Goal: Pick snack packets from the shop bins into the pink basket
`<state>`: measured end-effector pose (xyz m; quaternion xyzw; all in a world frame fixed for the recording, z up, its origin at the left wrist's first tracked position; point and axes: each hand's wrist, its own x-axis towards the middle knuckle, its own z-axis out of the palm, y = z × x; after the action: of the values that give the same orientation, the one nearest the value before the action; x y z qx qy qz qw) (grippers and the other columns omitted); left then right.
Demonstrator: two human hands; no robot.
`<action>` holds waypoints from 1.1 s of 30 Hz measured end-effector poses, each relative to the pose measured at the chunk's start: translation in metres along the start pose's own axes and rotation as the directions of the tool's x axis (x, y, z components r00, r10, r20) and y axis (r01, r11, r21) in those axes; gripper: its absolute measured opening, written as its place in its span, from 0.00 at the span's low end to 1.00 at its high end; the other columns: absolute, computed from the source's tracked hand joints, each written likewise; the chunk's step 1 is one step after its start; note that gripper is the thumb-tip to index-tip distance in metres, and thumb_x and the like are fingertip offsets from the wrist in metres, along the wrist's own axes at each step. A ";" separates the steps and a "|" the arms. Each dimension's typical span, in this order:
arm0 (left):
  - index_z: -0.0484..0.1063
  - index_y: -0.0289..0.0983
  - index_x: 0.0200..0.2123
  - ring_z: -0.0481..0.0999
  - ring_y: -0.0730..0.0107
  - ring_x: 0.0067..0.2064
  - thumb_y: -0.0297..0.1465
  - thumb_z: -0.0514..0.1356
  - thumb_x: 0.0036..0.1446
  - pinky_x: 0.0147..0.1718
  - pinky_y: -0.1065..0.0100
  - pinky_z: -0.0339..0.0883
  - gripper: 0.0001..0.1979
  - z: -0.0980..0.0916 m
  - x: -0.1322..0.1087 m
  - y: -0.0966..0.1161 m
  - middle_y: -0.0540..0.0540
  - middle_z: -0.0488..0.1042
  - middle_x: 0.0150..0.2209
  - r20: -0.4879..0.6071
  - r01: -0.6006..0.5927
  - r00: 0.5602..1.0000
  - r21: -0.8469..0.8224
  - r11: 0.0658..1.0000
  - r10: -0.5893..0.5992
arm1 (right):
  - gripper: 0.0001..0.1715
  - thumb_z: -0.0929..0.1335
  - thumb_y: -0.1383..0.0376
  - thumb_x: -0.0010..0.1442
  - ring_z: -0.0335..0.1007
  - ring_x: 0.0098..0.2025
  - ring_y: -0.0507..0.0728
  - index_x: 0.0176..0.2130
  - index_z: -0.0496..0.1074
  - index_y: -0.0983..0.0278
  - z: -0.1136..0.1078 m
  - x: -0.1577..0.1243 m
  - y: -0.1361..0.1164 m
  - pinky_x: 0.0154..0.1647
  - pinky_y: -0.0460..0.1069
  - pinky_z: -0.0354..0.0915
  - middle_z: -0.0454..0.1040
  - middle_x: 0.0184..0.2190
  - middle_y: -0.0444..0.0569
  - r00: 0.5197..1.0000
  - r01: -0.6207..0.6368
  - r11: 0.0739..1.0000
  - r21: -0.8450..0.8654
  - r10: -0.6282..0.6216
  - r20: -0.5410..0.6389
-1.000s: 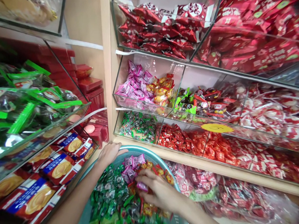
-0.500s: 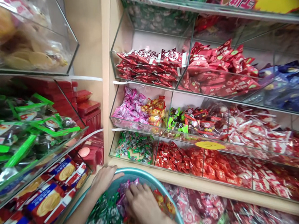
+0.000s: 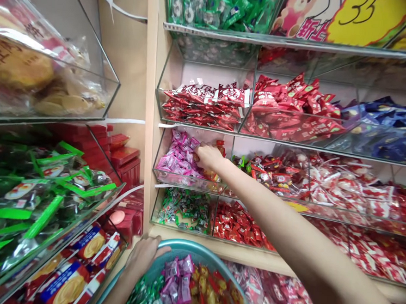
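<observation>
Since a second ago the right hand [image 3: 208, 156] has left the basin and gone up to the shelf unit; camera view has also tilted upward, so more upper shelves show. Left hand has stayed on the basin rim.

Landmark: clear bin [image 3: 173, 180] on the shelf unit's [image 3: 148, 120] middle row, at its left end.

Shelf unit, pale wood with glass-fronted bins, fills centre and right. Above the clear bin: a bin of red packets [image 3: 206, 107]; higher up, green candies [image 3: 213, 4]. Right of the clear bin: mixed red and white packets [image 3: 343, 180]. Directly below it: green-wrapped candies [image 3: 185, 208], with red candies [image 3: 240, 221] just to their right. Far left of the clear bin, on a separate rack: green-sealed bags [image 3: 40, 191] and blue-red biscuit packs [image 3: 72, 277] lower down.

Teal basin [image 3: 182, 248] sits well below the clear bin at bottom centre, holding pink, orange and green wrapped candies.

Pink candies [image 3: 178, 157] are piled in the clear bin's left part. Right hand is inside the bin, at the pile's right edge, fingers curled down onto the sweets; cannot tell whether anything is actually gripped. Forearm stretches from lower right.

Left hand [image 3: 143, 256] grasps the basin's near-left rim, thumb lying over the edge.
</observation>
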<state>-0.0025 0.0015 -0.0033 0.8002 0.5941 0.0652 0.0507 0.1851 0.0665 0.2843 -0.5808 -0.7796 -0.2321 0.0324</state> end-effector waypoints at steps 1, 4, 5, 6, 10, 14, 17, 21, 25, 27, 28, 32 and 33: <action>0.71 0.39 0.41 0.76 0.57 0.46 0.50 0.42 0.61 0.39 0.64 0.65 0.26 0.000 0.000 0.000 0.40 0.79 0.40 -0.001 0.003 1.000 -0.001 1.000 -0.003 | 0.15 0.64 0.67 0.58 0.68 0.50 0.63 0.45 0.72 0.69 0.003 0.004 -0.001 0.44 0.53 0.65 0.71 0.49 0.63 1.000 -0.017 1.000 0.004 0.017 0.012; 0.71 0.39 0.41 0.76 0.57 0.46 0.50 0.42 0.61 0.40 0.65 0.65 0.26 0.001 0.000 -0.001 0.40 0.79 0.40 0.000 -0.001 1.000 0.012 1.000 0.001 | 0.16 0.66 0.67 0.55 0.70 0.48 0.62 0.45 0.72 0.69 0.010 0.011 -0.001 0.43 0.52 0.67 0.72 0.48 0.62 0.999 -0.036 0.999 0.019 0.036 0.027; 0.71 0.39 0.40 0.76 0.57 0.46 0.50 0.42 0.61 0.39 0.64 0.65 0.26 0.001 0.001 -0.001 0.40 0.79 0.40 -0.001 -0.004 1.000 0.019 1.000 0.004 | 0.17 0.67 0.67 0.54 0.70 0.48 0.62 0.45 0.72 0.69 0.011 0.013 0.000 0.43 0.51 0.67 0.71 0.49 0.62 0.999 -0.032 0.999 0.025 0.032 0.026; 0.71 0.39 0.40 0.76 0.56 0.46 0.50 0.43 0.60 0.39 0.64 0.66 0.26 0.001 0.001 -0.001 0.40 0.79 0.39 -0.001 -0.007 1.000 0.024 1.000 0.007 | 0.18 0.68 0.67 0.53 0.69 0.49 0.63 0.45 0.72 0.69 0.012 0.015 0.001 0.44 0.51 0.67 0.71 0.49 0.62 0.999 -0.026 0.999 0.033 0.025 0.020; 0.71 0.39 0.40 0.76 0.56 0.46 0.50 0.44 0.60 0.39 0.64 0.65 0.25 -0.001 0.000 0.000 0.40 0.79 0.40 0.007 -0.004 1.000 0.024 1.000 0.004 | 0.18 0.67 0.69 0.53 0.67 0.51 0.64 0.45 0.71 0.70 0.013 0.017 0.004 0.45 0.52 0.66 0.70 0.50 0.63 1.000 -0.003 0.997 0.071 0.004 -0.015; 0.71 0.39 0.40 0.76 0.56 0.46 0.50 0.45 0.60 0.40 0.64 0.65 0.24 -0.004 -0.001 0.002 0.40 0.78 0.39 0.020 0.012 1.000 0.016 1.000 -0.013 | 0.17 0.68 0.68 0.50 0.69 0.47 0.63 0.42 0.72 0.71 0.012 0.017 0.011 0.42 0.51 0.65 0.71 0.47 0.63 1.000 0.006 0.990 0.139 -0.004 -0.014; 0.71 0.39 0.39 0.76 0.56 0.46 0.50 0.44 0.60 0.40 0.64 0.65 0.25 -0.003 0.000 0.002 0.40 0.78 0.39 0.011 0.014 1.000 0.021 1.000 -0.014 | 0.13 0.69 0.66 0.49 0.71 0.40 0.59 0.37 0.73 0.70 0.011 0.019 0.018 0.38 0.48 0.64 0.75 0.41 0.59 1.000 0.001 0.977 0.212 0.001 -0.009; 0.71 0.40 0.39 0.75 0.56 0.46 0.51 0.43 0.60 0.40 0.64 0.65 0.26 -0.001 0.000 0.001 0.40 0.78 0.40 0.014 0.006 1.000 0.014 1.000 -0.006 | 0.13 0.67 0.65 0.51 0.70 0.36 0.54 0.37 0.73 0.70 0.012 0.023 0.026 0.36 0.45 0.62 0.76 0.35 0.52 0.998 -0.036 0.947 0.319 0.048 -0.030; 0.71 0.39 0.40 0.76 0.56 0.46 0.51 0.42 0.60 0.40 0.64 0.65 0.27 -0.001 0.001 0.001 0.39 0.78 0.40 0.016 0.010 1.000 0.015 1.000 -0.010 | 0.14 0.67 0.66 0.51 0.68 0.32 0.51 0.38 0.72 0.71 0.013 0.025 0.030 0.32 0.43 0.62 0.75 0.33 0.49 0.997 -0.045 0.911 0.410 0.069 -0.043; 0.71 0.39 0.40 0.76 0.56 0.46 0.51 0.41 0.60 0.39 0.64 0.65 0.27 -0.002 0.001 0.002 0.39 0.79 0.39 0.014 0.008 1.000 0.018 1.000 -0.009 | 0.12 0.67 0.66 0.51 0.67 0.30 0.50 0.37 0.71 0.71 0.014 0.026 0.031 0.30 0.43 0.61 0.74 0.30 0.47 0.997 -0.034 0.872 0.488 0.065 -0.048; 0.71 0.39 0.40 0.76 0.56 0.46 0.51 0.41 0.60 0.39 0.64 0.65 0.28 -0.002 0.001 0.002 0.39 0.79 0.39 0.013 0.009 1.000 0.020 1.000 -0.010 | 0.11 0.67 0.67 0.51 0.66 0.29 0.50 0.36 0.71 0.71 0.015 0.026 0.032 0.29 0.43 0.61 0.74 0.29 0.46 0.996 -0.030 0.841 0.541 0.069 -0.051; 0.71 0.38 0.40 0.76 0.55 0.45 0.51 0.39 0.61 0.39 0.63 0.65 0.29 -0.004 0.000 0.003 0.38 0.78 0.39 0.012 -0.003 1.000 0.032 0.999 0.003 | 0.09 0.68 0.68 0.51 0.63 0.26 0.49 0.35 0.70 0.71 0.013 0.020 0.033 0.29 0.44 0.62 0.71 0.25 0.44 0.993 -0.045 0.701 0.712 0.106 -0.042; 0.71 0.38 0.40 0.76 0.55 0.45 0.51 0.38 0.61 0.39 0.62 0.65 0.30 -0.005 0.000 0.003 0.38 0.78 0.39 0.010 -0.010 1.000 0.037 0.999 0.009 | 0.09 0.68 0.68 0.51 0.63 0.26 0.48 0.35 0.70 0.71 0.011 0.017 0.033 0.29 0.44 0.62 0.71 0.25 0.44 0.993 -0.044 0.682 0.730 0.109 -0.042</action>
<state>-0.0005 0.0008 0.0016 0.8041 0.5911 0.0503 0.0383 0.2125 0.0933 0.2905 -0.5422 -0.7807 0.0740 0.3017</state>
